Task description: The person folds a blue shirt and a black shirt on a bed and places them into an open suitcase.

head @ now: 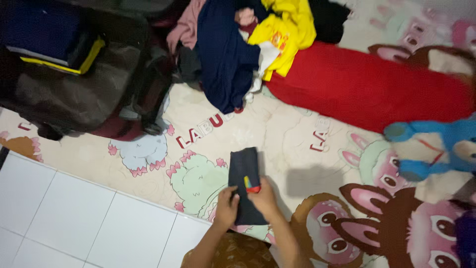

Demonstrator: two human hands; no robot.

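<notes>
The folded dark garment [244, 184] with a small yellow-and-red patch lies on the cartoon-print floor mat [287, 144]. The left hand [226, 207] and right hand [263, 197] press on its near end, fingers curled closed over the cloth. A clothes pile [238, 44] lies well beyond; a dark suitcase [79, 84] sits to the left.

A single head-worn camera looks steeply down from above the person's forearms at the floor, close enough that the cartoon-printed mat [297, 139] fills most of the view. White floor tiles [64, 213] occupy the lower left, and the clothes pile [248, 44] lies along the top edge.
</notes>
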